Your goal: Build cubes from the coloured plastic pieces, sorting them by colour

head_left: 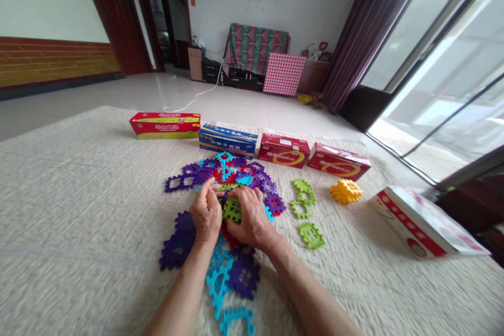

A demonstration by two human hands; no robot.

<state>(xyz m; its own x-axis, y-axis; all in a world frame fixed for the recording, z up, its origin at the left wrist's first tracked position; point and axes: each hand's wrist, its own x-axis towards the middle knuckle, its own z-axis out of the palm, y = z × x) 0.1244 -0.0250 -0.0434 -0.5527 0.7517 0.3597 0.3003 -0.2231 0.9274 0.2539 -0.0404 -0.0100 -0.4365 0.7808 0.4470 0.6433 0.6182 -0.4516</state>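
My right hand (253, 219) is closed on a green interlocking plastic tile (232, 210) with a window grid, its fingers curled over the top and right edge. Close beside it, my left hand (207, 210) is closed, thumb and forefinger pinched at the left of the green tile; what they grip is hidden. Around both hands lie purple tiles (177, 247), light-blue tiles (220, 281) and some red ones. Beyond my fingers, a light-blue piece (225, 157) stands up among purple and red tiles. To the right are several loose green tiles (312, 235).
A stack of yellow tiles (346, 191) sits at the right, near a white and red box (417, 226). Along the far side stand a red and green box (165, 126), a blue box (228, 140) and two dark red boxes (284, 150). Everything rests on a cream quilted mat (86, 194).
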